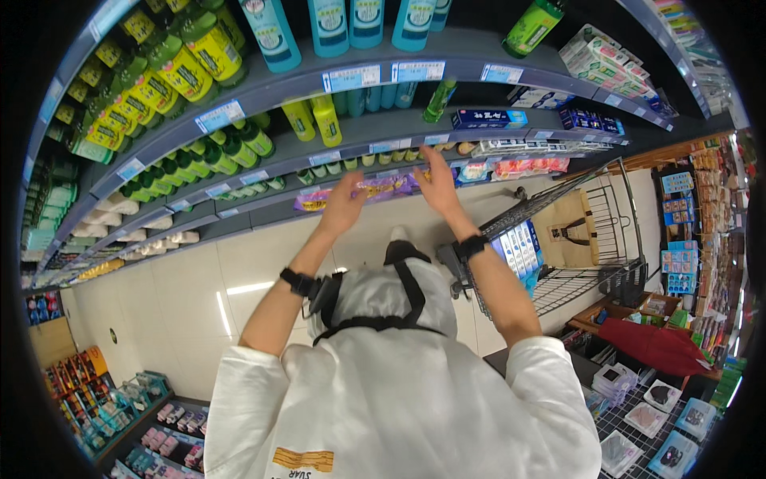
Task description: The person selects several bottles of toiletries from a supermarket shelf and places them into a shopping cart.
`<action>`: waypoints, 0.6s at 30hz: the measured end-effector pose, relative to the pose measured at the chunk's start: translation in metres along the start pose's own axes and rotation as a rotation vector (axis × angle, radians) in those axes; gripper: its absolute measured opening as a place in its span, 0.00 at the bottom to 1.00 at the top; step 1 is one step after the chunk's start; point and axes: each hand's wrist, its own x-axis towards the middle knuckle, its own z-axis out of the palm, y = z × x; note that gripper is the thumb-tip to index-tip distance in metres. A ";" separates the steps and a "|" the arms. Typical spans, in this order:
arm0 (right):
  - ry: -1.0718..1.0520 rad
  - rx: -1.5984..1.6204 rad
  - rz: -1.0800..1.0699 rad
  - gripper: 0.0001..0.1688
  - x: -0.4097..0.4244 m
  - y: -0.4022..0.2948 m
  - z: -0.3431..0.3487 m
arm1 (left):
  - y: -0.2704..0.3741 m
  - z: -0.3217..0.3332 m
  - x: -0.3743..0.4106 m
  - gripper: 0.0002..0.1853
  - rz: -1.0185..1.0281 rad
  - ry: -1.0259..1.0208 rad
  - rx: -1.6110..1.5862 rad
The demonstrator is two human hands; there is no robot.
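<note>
My left hand (344, 206) is held in front of the lower shelves, with nothing visible in it. Behind its fingers lie purple-and-yellow packages (383, 189) on the bottom shelf. My right hand (438, 187) reaches forward with thumb and fingers spread, also empty, at the right end of those packages. Whether either hand touches them cannot be made out. Above the hands stand two yellow-green bottles (326, 121) and a slim green bottle (440, 100). A row of small jars or cans (366, 160) sits just below them.
A wire shopping cart (559, 290) stands to my right, holding a blue-and-white multipack (519, 251) and a beige bag (565, 230). Overhead, a shelf edge (287, 102) juts out under large blue bottles (328, 27). Behind me at right is a wire display rack (634, 443).
</note>
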 end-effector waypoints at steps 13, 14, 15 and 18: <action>0.159 -0.679 -0.468 0.32 0.159 -0.045 -0.011 | 0.069 0.024 0.085 0.23 0.123 0.042 0.184; 0.046 -0.685 -0.393 0.32 0.173 -0.037 -0.013 | 0.068 0.025 0.088 0.23 0.131 0.051 0.207; -0.076 -0.682 -0.322 0.31 0.182 -0.041 -0.014 | 0.066 0.024 0.088 0.23 0.127 0.067 0.234; -0.118 -0.731 -0.261 0.33 0.207 -0.027 -0.005 | 0.058 0.024 0.092 0.22 0.149 0.128 0.277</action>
